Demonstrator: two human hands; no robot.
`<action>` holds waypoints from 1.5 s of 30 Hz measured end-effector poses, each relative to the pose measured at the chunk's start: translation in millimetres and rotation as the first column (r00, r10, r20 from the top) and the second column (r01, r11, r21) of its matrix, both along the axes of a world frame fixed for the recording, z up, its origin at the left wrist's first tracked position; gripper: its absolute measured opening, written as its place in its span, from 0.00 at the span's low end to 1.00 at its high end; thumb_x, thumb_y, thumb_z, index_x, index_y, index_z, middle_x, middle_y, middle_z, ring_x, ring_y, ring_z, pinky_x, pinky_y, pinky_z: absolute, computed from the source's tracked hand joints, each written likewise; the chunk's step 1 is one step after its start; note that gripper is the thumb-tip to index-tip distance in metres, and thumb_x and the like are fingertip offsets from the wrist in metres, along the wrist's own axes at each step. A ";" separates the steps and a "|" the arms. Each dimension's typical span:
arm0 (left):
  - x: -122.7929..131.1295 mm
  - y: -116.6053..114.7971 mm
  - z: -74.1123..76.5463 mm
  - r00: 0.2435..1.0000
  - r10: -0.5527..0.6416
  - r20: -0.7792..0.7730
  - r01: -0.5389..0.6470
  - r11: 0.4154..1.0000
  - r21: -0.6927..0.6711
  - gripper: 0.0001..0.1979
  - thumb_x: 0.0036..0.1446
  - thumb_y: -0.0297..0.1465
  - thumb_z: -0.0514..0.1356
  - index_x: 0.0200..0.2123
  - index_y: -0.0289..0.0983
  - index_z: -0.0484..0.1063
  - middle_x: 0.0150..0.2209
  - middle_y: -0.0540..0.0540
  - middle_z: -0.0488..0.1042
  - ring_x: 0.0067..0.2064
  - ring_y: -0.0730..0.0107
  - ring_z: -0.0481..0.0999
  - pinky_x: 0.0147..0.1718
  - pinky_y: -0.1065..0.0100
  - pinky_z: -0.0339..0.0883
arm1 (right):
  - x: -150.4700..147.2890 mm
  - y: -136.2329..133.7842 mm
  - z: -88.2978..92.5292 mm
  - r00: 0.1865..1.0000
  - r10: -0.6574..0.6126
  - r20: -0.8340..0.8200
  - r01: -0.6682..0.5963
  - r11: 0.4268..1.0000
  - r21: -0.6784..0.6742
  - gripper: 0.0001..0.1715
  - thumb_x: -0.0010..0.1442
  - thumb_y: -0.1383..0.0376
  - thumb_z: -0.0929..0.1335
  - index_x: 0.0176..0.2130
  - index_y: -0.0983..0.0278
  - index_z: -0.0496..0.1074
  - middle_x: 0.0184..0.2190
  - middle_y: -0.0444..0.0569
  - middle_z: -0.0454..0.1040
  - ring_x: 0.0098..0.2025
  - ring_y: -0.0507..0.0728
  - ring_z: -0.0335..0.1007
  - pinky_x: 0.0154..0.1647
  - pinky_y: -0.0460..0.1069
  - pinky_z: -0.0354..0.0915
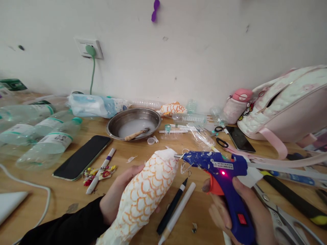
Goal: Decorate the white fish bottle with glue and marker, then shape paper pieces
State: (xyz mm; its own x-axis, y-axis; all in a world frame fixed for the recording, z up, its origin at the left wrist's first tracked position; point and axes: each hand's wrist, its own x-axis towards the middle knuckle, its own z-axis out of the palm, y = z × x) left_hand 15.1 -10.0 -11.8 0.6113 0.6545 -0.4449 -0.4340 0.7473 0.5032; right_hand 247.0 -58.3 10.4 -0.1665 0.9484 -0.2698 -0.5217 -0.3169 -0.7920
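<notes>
My right grip (245,212) was wrapped around the glue gun (226,172), a finger at its orange trigger, while my left grip (119,195) cradled the paper fish (145,194) just above the near desk (63,194). With the lamp red and the nozzle touching the fish's far end, I judged an overlong squeeze could drip hot glue toward my left fingers. The gun pointed left, barrel lying left-right; the fish ran near-left to far-right.

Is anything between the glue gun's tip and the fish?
No, nothing visible. The glue gun in the right hand has its tip right at the white end of the fish, held by the left hand.
</notes>
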 end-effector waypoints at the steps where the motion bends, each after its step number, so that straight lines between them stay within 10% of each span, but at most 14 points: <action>1: -0.3 -0.2 -0.5 1.000 -0.002 -0.001 0.002 1.000 -0.009 0.24 0.51 0.39 0.54 0.46 0.27 0.70 0.27 0.41 0.80 0.29 0.57 0.78 0.31 0.62 0.69 | 0.0 -0.1 0.7 1.000 -0.002 -0.004 0.002 1.000 -0.004 0.24 0.54 0.49 0.64 0.29 0.68 0.71 0.11 0.40 0.59 0.12 0.45 0.45 0.14 0.43 0.41; 45: -1.8 1.6 1.1 0.987 0.118 -0.111 -0.130 0.985 -0.111 0.27 0.33 0.36 0.68 0.41 0.31 0.74 0.20 0.46 0.79 0.21 0.59 0.78 0.20 0.66 0.70 | 1.4 0.5 -1.9 0.999 0.001 -0.035 -0.001 1.000 0.008 0.22 0.55 0.51 0.65 0.29 0.68 0.71 0.10 0.41 0.61 0.12 0.44 0.49 0.16 0.44 0.40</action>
State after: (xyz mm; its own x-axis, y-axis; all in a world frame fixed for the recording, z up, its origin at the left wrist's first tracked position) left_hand 13.3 -8.5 -10.7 0.4749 0.6618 -0.5800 -0.4771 0.7475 0.4623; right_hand 248.5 -57.8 8.4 -0.1764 0.9505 -0.2558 -0.5491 -0.3107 -0.7759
